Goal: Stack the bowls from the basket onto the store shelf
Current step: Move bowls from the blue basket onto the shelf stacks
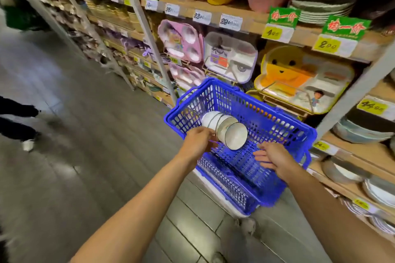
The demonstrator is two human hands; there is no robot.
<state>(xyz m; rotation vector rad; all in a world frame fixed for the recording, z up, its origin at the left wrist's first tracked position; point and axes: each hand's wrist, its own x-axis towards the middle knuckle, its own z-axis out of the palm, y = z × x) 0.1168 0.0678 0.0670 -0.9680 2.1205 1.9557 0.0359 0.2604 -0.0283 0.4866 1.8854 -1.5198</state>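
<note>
Biggest of all, a long store shelf (245,21) up the right side, wooden boards packed with bowls and plates. Under everything, a grey tiled floor (85,156), shiny in spots. Far off on the left, somebody's dark legs (17,121) and one white shoe (27,145).

Next in size, a blue basket (267,117) with lots of little holes in its walls, tipped a bit, just beside the low part of the shelf. Behind the basket, three kids' food trays standing up on the shelf: a yellow tray (284,72) with a smiley face, a white tray (230,57) and a pink tray (181,40).

Inside the basket, up off its bottom, a small stack of white bowls (224,128) with thin dark rims (three or four, hard to count), lying sideways.

Left hand (197,142) at the left end of the stack, fingers curled round it, holding it up. Right hand (272,156) lower and to the right, over the basket bottom, fingers straight and spread, holding nothing, near the bowls but not touching.

Smallest of all, white and yellow price tags (229,22) stuck along the shelf edges, with green signs above two of them.
</note>
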